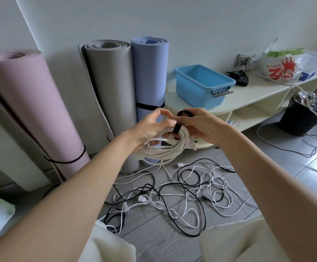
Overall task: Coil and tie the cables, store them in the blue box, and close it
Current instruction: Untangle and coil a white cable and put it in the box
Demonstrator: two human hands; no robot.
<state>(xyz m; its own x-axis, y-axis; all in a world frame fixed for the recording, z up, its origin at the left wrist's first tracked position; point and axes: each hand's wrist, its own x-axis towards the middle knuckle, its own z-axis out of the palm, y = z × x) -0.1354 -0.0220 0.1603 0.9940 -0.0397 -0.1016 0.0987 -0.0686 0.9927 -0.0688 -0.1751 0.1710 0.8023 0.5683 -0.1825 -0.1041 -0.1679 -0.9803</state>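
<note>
A coiled cream-white cable (164, 147) hangs in front of me, and my left hand (152, 127) grips it from the left. My right hand (201, 126) pinches a black strap (178, 124) that loops over the top of the coil. The open blue box (201, 86) stands on the low cream shelf unit behind the hands, with nothing visible inside and a grey handle on its near end. Its lid is not in view. Loose white and black cables (172, 193) lie tangled on the grey floor below.
Three rolled mats, pink (27, 103), grey (110, 87) and blue-violet (150, 72), lean on the wall at left. The cream shelf unit (252, 93) also carries a black charger (239, 76) and a plastic bag (280, 67). A black bin (303, 116) stands at right with more cables trailing.
</note>
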